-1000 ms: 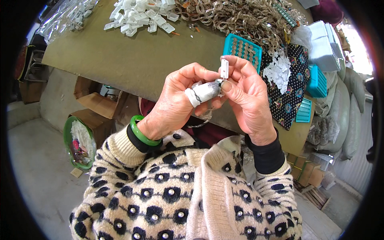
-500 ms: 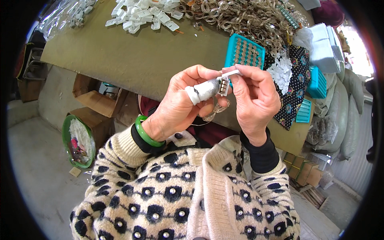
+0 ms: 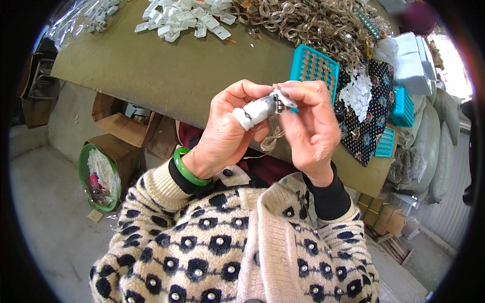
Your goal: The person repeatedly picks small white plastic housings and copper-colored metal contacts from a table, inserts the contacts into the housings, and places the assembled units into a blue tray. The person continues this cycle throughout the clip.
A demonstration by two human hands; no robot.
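Over the table's near edge, my left hand [image 3: 222, 118] pinches a small white battery box [image 3: 279, 107] with shiny button cells inside. Its thumb wears a worn white-grey wrapping [image 3: 258, 111]. My right hand [image 3: 316, 131] is closed at the box's other side, fingers and thumb on its white cover [image 3: 287, 98], which sits tilted over the cells. Fingers hide part of the box. A coil of thin clear wire [image 3: 272, 141] hangs below. Just beyond the right hand stands a teal tray [image 3: 296, 63] with rows of button cells.
White plastic cases [image 3: 187, 19] lie heaped at the table's far side, beside a large pile of coiled wires [image 3: 293, 20]. White pieces [image 3: 356, 96] rest on a dark patterned cloth [image 3: 361, 146] at right. A green basin [image 3: 83, 177] and cardboard boxes [image 3: 121, 126] stand at lower left.
My right hand has shifted left and closer to my left hand. The white cover has turned down over the cells, now less visible. The wire coil hangs more freely.
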